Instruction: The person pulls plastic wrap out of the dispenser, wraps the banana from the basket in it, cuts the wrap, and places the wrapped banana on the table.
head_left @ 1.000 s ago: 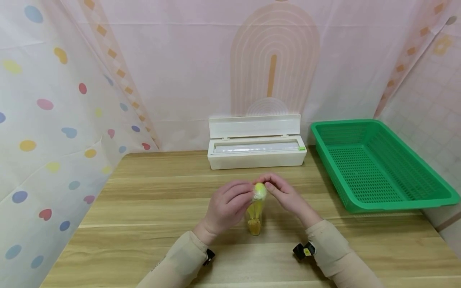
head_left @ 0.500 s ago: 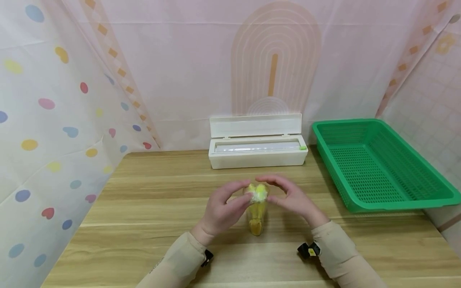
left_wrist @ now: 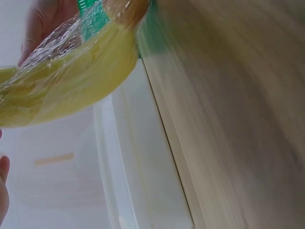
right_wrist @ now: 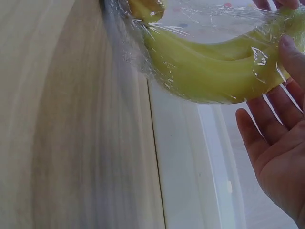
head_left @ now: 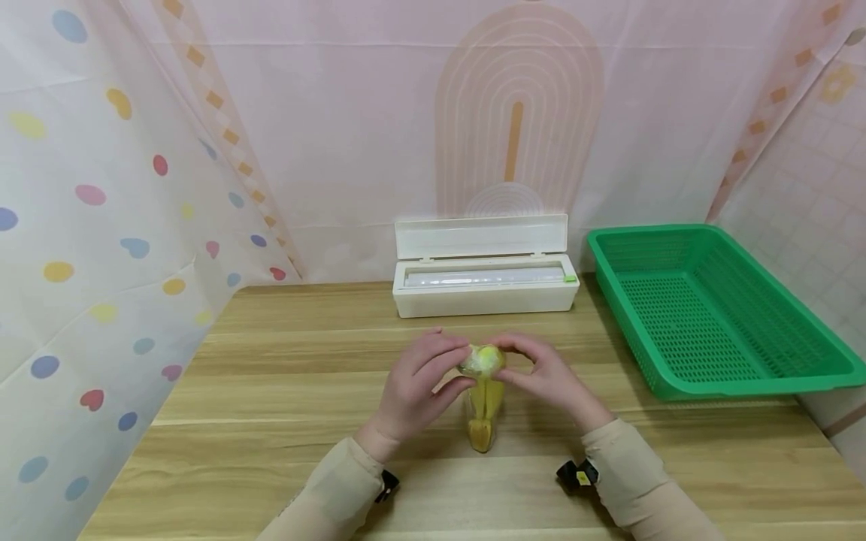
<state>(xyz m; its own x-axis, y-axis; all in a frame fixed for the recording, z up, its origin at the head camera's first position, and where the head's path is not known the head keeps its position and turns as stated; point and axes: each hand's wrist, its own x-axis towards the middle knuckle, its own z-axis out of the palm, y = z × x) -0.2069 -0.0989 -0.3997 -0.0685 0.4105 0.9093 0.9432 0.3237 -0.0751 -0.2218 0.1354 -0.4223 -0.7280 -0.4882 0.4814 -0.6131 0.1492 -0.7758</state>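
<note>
A small bunch of bananas [head_left: 487,398] wrapped in clear cling film [right_wrist: 190,62] stands on end between my two hands, its rounded tips uppermost. Its brownish stem end points down close to the tabletop. My right hand [head_left: 544,372] pinches the upper end from the right, thumb in front and fingers behind. From the other side my left hand [head_left: 416,387] touches the film with its fingertips, while its thumb sits a little lower, apart from the fruit. In the left wrist view, only fingertips [left_wrist: 4,169] of the left hand show at the edge.
Behind the hands is a white cling film box [head_left: 483,300], its lid raised and a film roll inside. A green perforated plastic basket [head_left: 737,387] stands on the right of the wooden table [head_left: 271,421]. Patterned cloth hangs at the back and sides.
My left fingers have come down onto the film, and the left thumb has moved off it. The right fingers have closed in on the bananas' upper end. The bunch now shows slightly more fully.
</note>
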